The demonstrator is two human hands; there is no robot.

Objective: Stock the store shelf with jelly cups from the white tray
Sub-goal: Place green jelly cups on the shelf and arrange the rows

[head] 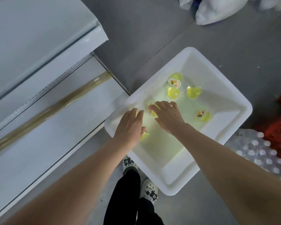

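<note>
A white tray (230, 101) sits on the grey floor with several yellow jelly cups loose in it. Two cups (173, 93) (193, 93) lie near its far side beside one with a printed lid (174, 80), and another (203, 115) lies at the right. My left hand (130, 125) is down in the tray's near-left corner, closed over a yellow jelly cup (144, 135) that peeks out under the thumb. My right hand (167, 114) grips another jelly cup (152, 111) at the fingertips. The white store shelf (47, 127) runs along the left.
A brownish strip (55, 108) runs along the shelf's surface. White bags (217, 8) lie on the floor at the top right. A pack of bottles (259, 153) and red netting (279, 127) sit at the right. My feet (139, 177) stand just below the tray.
</note>
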